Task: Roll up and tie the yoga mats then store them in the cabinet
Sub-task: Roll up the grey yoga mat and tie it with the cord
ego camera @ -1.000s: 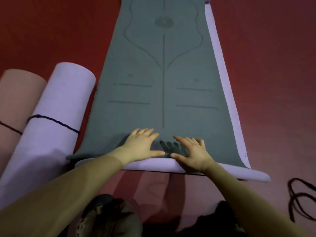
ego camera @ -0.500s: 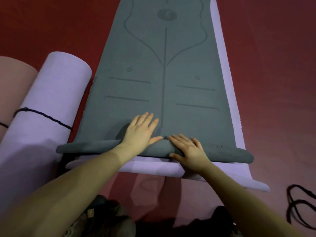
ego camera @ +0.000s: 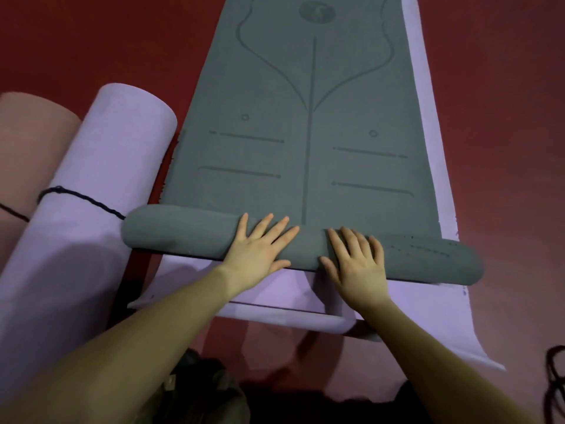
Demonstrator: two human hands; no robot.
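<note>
Left hand (ego camera: 259, 251) and right hand (ego camera: 357, 264) lay flat, side by side, grip wide with fingers straight, pressing the rolled near end of the grey mat (ego camera: 308, 142). Beyond the fingertips the mat lay unrolled over a purple mat (ego camera: 275, 295) on the red floor (ego camera: 504, 123). Left of the left hand: a tied purple roll (ego camera: 101, 185).

Bare red floor (ego camera: 504, 123) lies open from 1 to 4 o'clock of the grey mat (ego camera: 308, 142); at 9 o'clock the tied lilac roll (ego camera: 101, 191) presses against its rolled end, the pink roll (ego camera: 27, 142) beyond; a dark cord (ego camera: 555, 381) lies at 4 o'clock.
</note>
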